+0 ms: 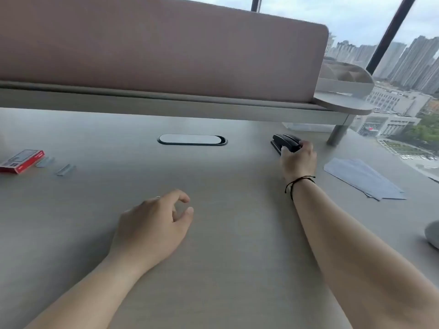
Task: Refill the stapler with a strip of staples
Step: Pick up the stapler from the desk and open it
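Observation:
A black stapler [283,141] lies on the grey desk [225,233] at the far right, under the shelf's edge. My right hand [298,160] is stretched out to it, fingers wrapped around its near end. Two silver staple strips [45,161] [66,169] lie on the desk at the far left, beside a red staple box [21,160]. My left hand [154,224] hovers low over the middle of the desk, fingers loosely curled with nothing in them, far from the strips.
An oval cable cover [192,139] is set into the desk at the back centre. A raised shelf with a pink divider panel [154,48] spans the rear. Several sheets of paper [363,178] lie at the right, near the window.

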`<state>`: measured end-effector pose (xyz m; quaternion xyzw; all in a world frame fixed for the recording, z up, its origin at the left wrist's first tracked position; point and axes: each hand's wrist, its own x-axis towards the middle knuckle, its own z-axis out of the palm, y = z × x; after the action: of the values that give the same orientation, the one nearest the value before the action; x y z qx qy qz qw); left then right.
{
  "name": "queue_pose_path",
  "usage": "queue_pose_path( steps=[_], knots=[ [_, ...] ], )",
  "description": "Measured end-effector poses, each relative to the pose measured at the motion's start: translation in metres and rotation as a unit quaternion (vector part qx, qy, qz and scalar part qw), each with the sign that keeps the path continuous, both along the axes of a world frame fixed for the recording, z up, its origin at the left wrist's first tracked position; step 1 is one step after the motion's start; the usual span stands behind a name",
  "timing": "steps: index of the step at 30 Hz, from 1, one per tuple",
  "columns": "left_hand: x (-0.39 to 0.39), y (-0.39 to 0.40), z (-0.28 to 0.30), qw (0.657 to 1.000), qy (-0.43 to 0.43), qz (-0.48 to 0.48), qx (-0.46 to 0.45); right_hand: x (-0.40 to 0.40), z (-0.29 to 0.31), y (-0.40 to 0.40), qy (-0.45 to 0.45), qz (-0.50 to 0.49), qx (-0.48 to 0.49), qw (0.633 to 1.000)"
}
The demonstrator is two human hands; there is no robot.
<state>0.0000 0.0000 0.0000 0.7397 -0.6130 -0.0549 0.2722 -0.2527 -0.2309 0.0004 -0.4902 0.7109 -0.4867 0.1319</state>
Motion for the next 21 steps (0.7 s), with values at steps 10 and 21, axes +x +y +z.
queue_pose_path(
  steps=[10, 21],
  knots=[
    [0.003, -0.002, -0.002, 1.000, 0.008, -0.005, -0.017, -0.003, 0.002, 0.000, -0.042, -0.026, 0.004, 0.999],
    [0.007, 0.001, -0.001, 0.995, 0.099, 0.000, -0.025, 0.018, -0.001, 0.106, -0.104, 0.101, 0.015, 0.989]
  ],
)
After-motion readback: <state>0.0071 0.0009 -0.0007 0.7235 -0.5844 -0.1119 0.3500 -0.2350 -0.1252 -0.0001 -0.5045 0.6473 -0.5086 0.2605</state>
